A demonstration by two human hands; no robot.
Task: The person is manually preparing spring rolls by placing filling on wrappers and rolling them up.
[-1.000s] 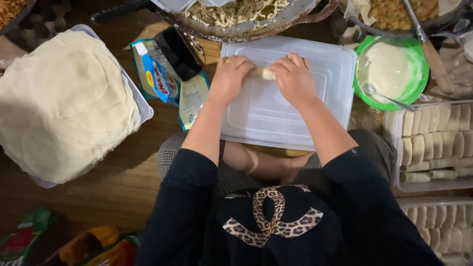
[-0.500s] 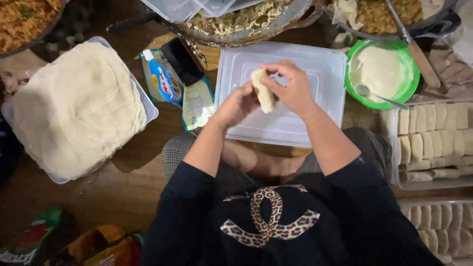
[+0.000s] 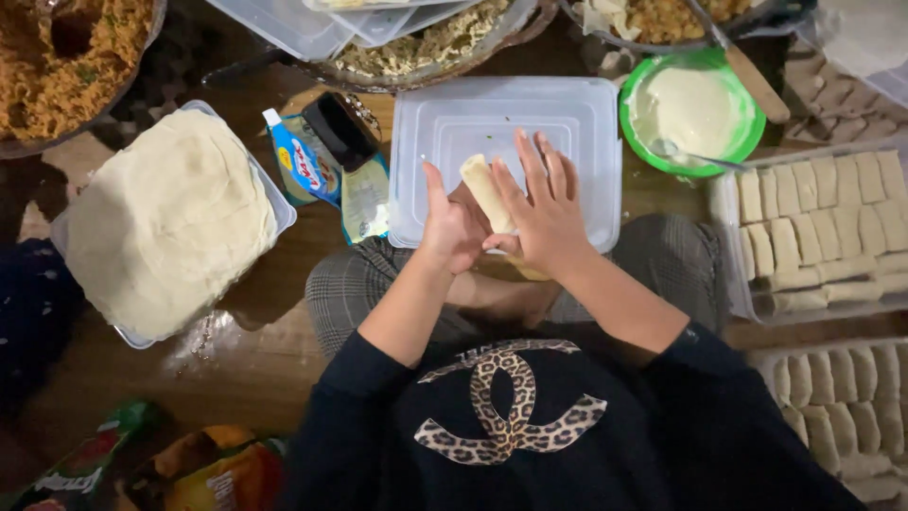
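Just above the middle of the frame, a rolled pastry (image 3: 485,192) was held between the two hands, over the lower edge of an upturned clear plastic lid (image 3: 507,123). The left hand (image 3: 452,227) was closed against the roll's lower left side, its thumb raised, so its grip was narrow and on the roll. The right hand (image 3: 544,213) was laid against the roll's right side with the fingers (image 3: 542,168) stretched out flat and spread toward the top of the frame; the roll was pressed by its palm rather than wrapped. The roll was tilted, its upper end pointed toward the upper left.

At the left of the frame a stack of pale thin pastry sheets (image 3: 165,222) was seen in a clear tray (image 3: 274,203). Between that tray and the lid, a blue and yellow packet (image 3: 301,161) and a dark phone-like object (image 3: 342,131) were laid on the wooden floor (image 3: 274,360). At the upper right a green bowl (image 3: 636,123) of white paste was set with a spoon (image 3: 695,157) in it. Along the right edge, two trays of finished rolls (image 3: 823,222) were lined up in rows. Bowls of cooked filling (image 3: 57,66) were visible along the top. The person's checked trousers (image 3: 359,284) were seen below the lid.
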